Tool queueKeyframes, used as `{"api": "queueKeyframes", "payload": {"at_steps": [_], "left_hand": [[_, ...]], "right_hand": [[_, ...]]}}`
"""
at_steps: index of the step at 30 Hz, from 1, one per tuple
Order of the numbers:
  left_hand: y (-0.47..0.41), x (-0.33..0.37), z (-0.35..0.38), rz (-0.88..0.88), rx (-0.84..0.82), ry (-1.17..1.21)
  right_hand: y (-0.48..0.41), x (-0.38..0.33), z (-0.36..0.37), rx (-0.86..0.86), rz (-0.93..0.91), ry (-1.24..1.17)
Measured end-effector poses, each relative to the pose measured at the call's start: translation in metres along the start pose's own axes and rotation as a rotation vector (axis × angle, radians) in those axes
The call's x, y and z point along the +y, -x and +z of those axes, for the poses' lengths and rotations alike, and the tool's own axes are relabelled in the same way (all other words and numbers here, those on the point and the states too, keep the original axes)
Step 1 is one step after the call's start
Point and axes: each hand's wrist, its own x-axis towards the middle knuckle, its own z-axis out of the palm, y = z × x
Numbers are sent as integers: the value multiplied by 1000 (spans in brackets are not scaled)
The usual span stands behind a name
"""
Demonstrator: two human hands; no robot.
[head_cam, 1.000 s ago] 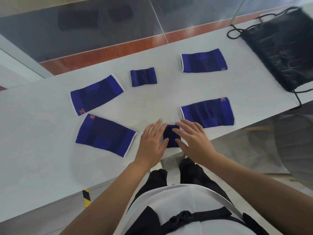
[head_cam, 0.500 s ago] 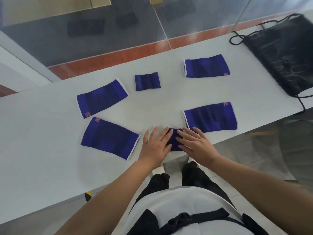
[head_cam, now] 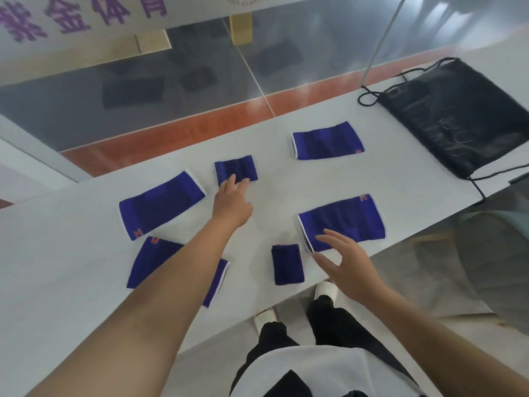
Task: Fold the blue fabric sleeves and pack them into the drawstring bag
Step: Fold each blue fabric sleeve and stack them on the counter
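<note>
While left hand [head_cam: 232,202] touches one sleeve [head_cam: 237,166], six total, one bag [head_cam: 458,118]

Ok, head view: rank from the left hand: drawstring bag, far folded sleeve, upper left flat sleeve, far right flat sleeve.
1. Far folded sleeve, at the left hand.
2. Upper left flat sleeve, to its left.
3. Far right flat sleeve, beyond right.
4. Drawstring bag, far right.

- White table [head_cam: 71,282] runs across the view.
- Glass wall [head_cam: 200,67] behind it, reflecting dimly.
- Red strip [head_cam: 186,130] along the glass base.
- White sign [head_cam: 186,7] with purple characters above.
- Grey floor [head_cam: 429,282] below.
</note>
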Motion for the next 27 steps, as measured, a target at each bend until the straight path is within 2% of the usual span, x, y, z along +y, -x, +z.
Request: {"api": "queueKeyframes", "payload": {"at_steps": [3, 5, 10, 14, 16, 19, 23, 27], "left_hand": [[-29, 1, 0, 6, -119, -152], [-38, 2, 6, -5, -136, -209], [-30, 5, 20, 68, 215, -248], [-6, 2, 33, 150, 248, -246], [8, 4, 33, 154, 296, -120], [34, 21, 14, 94, 357, 231], [75, 57, -32, -46, 162, 784], [120, 94, -72, -67, -7, 1221]], "right_hand": [[13, 9, -3, 22, 68, -56], [23, 17, -6, 25, 104, -86], [35, 31, -11, 12, 182, -125], [31, 27, -9, -1, 175, -151], [25, 20, -11, -9, 155, -183], [14, 10, -19, -19, 151, -265], [-5, -11, -46, 1, 139, -440], [-26, -33, -85, -63, 70, -696]]}}
